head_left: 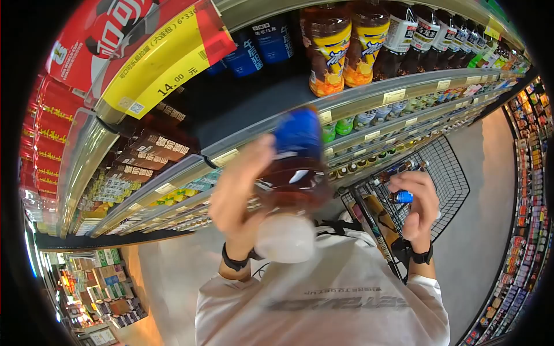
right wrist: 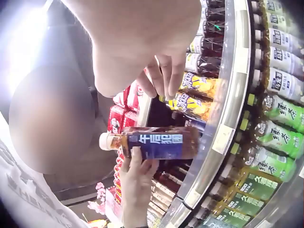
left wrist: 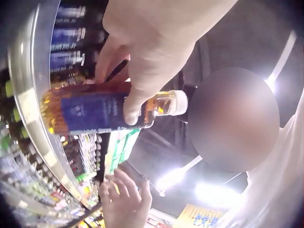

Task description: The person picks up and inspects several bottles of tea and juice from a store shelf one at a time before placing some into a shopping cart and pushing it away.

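Observation:
My left hand (head_left: 239,193) grips a bottle of dark amber tea (head_left: 294,184) with a blue label and a white cap. The head view shows it blurred, cap end toward my body and base toward the shelf. In the left wrist view, the thumb lies along the bottle's blue label (left wrist: 95,114). White characters on that label (right wrist: 159,139) face the right wrist camera. My right hand (head_left: 416,202) holds nothing, its fingers loosely bent, and in the head view it overlaps the shopping cart (head_left: 456,167).
Several blue-labelled bottles (head_left: 245,55) stand on the dark shelf (head_left: 231,109) ahead, beside yellow-labelled tea bottles (head_left: 329,52). A yellow price sign (head_left: 164,60) hangs at the upper left over red cans (head_left: 52,132). Bottles, including a blue-labelled one (head_left: 402,197), lie in the cart.

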`<state>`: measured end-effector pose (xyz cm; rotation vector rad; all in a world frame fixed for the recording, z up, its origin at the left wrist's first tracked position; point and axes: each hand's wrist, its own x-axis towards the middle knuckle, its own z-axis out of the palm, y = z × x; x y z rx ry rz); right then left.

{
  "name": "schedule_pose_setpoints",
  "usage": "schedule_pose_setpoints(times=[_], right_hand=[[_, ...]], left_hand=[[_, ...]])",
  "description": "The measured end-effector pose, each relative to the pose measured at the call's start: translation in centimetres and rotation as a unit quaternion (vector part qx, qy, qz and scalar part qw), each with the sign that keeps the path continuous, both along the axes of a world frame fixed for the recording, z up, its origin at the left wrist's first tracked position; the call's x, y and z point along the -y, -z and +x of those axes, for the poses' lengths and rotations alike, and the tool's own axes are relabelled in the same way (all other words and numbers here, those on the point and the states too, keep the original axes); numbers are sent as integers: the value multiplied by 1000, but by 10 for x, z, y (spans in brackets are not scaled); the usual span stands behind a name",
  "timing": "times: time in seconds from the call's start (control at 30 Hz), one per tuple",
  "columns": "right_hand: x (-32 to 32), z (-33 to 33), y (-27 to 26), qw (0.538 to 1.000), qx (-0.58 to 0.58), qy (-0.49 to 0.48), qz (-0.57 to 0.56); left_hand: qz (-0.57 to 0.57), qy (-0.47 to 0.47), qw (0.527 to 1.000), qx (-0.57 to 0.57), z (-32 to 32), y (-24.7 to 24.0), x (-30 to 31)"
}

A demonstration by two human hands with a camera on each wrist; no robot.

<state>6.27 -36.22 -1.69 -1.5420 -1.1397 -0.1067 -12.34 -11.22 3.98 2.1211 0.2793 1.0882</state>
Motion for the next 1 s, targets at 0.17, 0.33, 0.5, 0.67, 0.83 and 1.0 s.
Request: schedule_pose_setpoints(times=[0.17,0.33,0.5,0.67,0.83,1.0], right_hand=[[-4,-1,19,998,-18,-46,-27],[-3,-3,26,996,-57,-49,-39],[4,-6,33,996,-82,-26,-40],[12,-9,40,995,-91,5,-40],[17,-10,42,994,-104,19,-38],[23,-4,50,989,-142,42,-28]], left_hand=[[234,-203,950,22,7,-16,-45],[101,-232,967,34,31,3,-90],[-2,-207,974,92,54,-6,-112],[-84,-106,986,96,65,-5,-170],[98,-215,970,62,80,15,-225],[42,-195,974,103,88,9,-212]])
